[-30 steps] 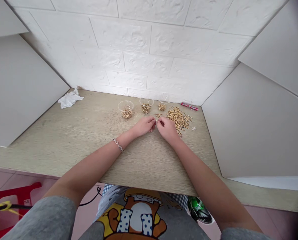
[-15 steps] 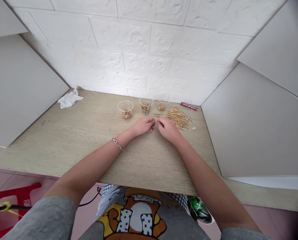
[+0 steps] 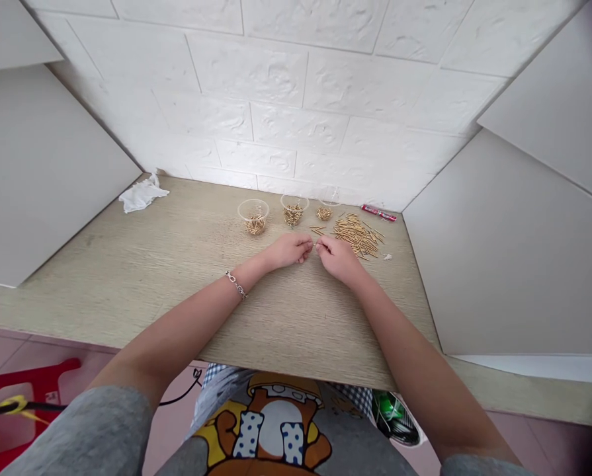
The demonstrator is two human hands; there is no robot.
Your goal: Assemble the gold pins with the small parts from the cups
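My left hand (image 3: 292, 250) is closed in a pinch over the middle of the wooden desk. Facing it, fingertips nearly touching, my right hand (image 3: 337, 255) is pinched too; whatever is between the fingers is too small to name. A pile of thin gold-coloured pins (image 3: 358, 233) lies just beyond my right hand. Behind the hands stand three clear cups holding small golden pieces: a left cup (image 3: 253, 218), a middle cup (image 3: 294, 210) and a right cup (image 3: 325, 209). A few loose pins (image 3: 318, 230) lie between the cups and my hands.
A red packet (image 3: 379, 213) lies by the white wall, behind the pile. White tissue (image 3: 143, 194) rests at the desk's back left. A small white scrap (image 3: 387, 257) is right of the pile. Grey panels (image 3: 514, 258) flank the desk (image 3: 176, 264).
The view has shifted slightly, moving the desk items a little to the right in the picture. Both hands keep nearly the same pinched pose.
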